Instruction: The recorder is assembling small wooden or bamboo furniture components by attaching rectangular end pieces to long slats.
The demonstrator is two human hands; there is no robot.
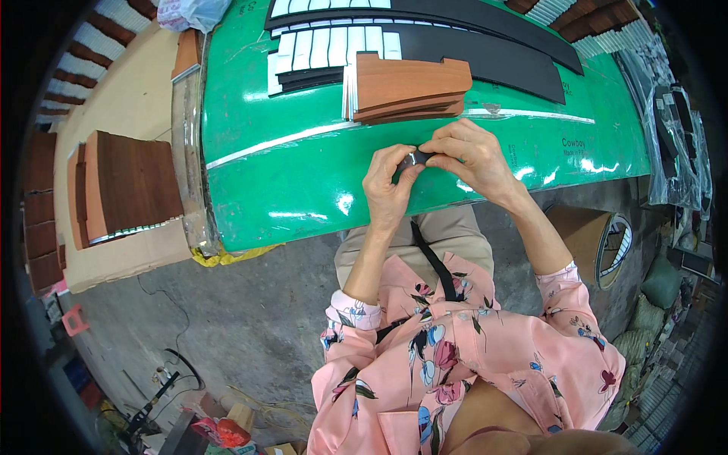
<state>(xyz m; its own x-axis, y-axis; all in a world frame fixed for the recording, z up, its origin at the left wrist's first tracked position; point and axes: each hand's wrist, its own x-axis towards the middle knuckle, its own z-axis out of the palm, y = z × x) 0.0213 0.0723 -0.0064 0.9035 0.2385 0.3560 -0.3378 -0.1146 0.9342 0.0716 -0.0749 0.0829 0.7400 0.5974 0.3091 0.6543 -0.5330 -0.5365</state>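
Note:
Above the near part of the green table top (288,182), my left hand (387,186) and my right hand (472,158) meet in front of my body. Between them is a small dark curved piece (413,158) with a shiny surface. Fingers and thumb of each hand pinch one end of it; the fingers hide part of its shape. Just beyond my hands lies a stack of brown notched flat pieces (413,85) with pale edges at the left. Behind that stack, long black strips (485,64) carry a row of white rectangular patches (330,47).
To the left, a cardboard-covered surface (129,262) holds a stack of dark brown panels (140,186). A white plastic bag (191,14) sits at the far left corner. Plastic-wrapped items (679,144) hang at the right. A brown cylindrical container (580,231) stands below the table's right side.

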